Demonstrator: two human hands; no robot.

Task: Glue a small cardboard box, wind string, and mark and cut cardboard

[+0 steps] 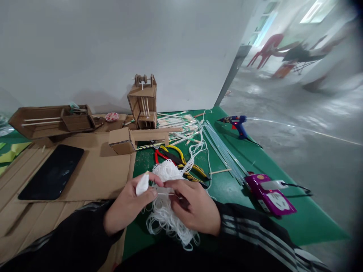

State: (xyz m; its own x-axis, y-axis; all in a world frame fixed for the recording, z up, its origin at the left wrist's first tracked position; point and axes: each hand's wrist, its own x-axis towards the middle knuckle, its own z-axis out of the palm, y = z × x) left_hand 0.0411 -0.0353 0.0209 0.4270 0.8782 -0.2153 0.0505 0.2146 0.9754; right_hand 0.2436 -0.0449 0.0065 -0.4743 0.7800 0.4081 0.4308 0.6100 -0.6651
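My left hand [129, 206] is closed around a stick wound thickly with white string [142, 184], its top end poking up past the fingers. Just to its right, my right hand [194, 204] is closed with the fingers bent in. A short length of white string [163, 193] runs taut between the two hands, pinched by the right fingers. Beneath and between both hands lies a loose, tangled heap of white string [167, 221] on the green table. From the heap, strands trail up toward the back of the table.
Behind the heap lie pliers [195, 170] with yellow-black and red handles. Glue sticks [224, 147], a blue glue gun [239, 124] and a purple power strip [270, 194] are on the right. Leftward are a black tablet [52, 172], cardboard sheets and a cardboard structure [143, 102].
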